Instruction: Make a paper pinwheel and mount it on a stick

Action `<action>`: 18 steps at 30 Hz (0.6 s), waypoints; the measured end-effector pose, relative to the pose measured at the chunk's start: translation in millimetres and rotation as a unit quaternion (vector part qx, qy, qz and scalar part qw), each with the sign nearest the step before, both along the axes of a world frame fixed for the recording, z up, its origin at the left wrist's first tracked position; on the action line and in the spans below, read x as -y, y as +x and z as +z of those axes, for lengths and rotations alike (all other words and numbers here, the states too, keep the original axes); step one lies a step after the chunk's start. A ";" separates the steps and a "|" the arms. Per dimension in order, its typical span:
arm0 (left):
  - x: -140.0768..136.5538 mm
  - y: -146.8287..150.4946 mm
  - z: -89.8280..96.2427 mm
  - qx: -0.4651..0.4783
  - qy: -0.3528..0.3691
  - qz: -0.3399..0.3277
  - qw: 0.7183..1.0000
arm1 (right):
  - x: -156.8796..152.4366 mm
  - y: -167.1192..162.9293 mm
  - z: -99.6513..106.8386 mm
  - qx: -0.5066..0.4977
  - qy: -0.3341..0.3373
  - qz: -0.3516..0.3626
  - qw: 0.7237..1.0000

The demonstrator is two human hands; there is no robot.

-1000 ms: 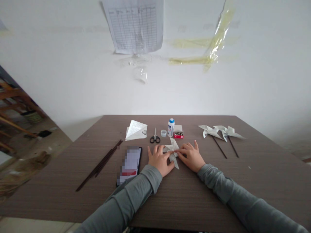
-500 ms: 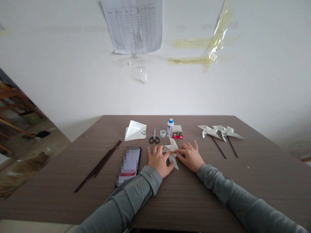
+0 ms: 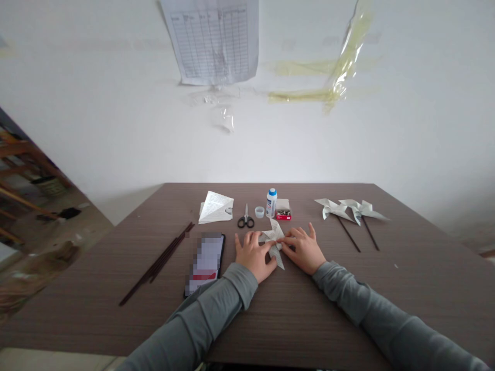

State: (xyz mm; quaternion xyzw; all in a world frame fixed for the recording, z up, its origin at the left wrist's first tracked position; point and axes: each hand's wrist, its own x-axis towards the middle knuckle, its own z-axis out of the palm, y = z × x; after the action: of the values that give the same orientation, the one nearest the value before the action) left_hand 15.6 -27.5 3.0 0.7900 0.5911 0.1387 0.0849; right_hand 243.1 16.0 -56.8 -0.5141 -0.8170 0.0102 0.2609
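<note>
A paper pinwheel (image 3: 276, 251) folded from printed paper lies flat on the table between my hands. My left hand (image 3: 253, 256) covers its left side, holding it with the index finger at the centre and the thumb by the lower blade; the other fingers spread on the table. From the right, my right hand (image 3: 303, 248) has thumb and index finger closed at the pinwheel's centre, its little finger raised. Those fingertips hide the very middle, so whether a small part is there cannot be made out.
Behind my hands stand scissors (image 3: 246, 219), a small clear cup (image 3: 259, 212), a blue-capped white bottle (image 3: 271, 203) and an open red box (image 3: 283, 215) of small metal pieces. Folded papers (image 3: 215, 208), dark sticks (image 3: 158, 262) and a phone (image 3: 207, 260) lie left; two stick-mounted pinwheels (image 3: 335, 210) lie right.
</note>
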 end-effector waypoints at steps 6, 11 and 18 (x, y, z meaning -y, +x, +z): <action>-1.8 -1.1 -6.5 0.002 0.002 -0.003 1.000 | 0.6 -2.7 0.3 0.017 -0.003 -0.011 1.000; -2.6 -2.3 -12.7 0.017 0.012 0.000 1.000 | 1.4 -4.5 5.0 0.022 -0.033 -0.023 0.999; 0.2 0.9 -1.5 0.006 -0.007 -0.001 1.000 | 2.3 -4.6 5.9 0.022 -0.030 -0.018 0.999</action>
State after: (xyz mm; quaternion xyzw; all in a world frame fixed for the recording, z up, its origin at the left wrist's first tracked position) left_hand 16.5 -27.7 1.4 0.7890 0.5911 0.1391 0.0939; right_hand 238.5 13.7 -50.9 -0.5368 -0.8122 0.0192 0.2275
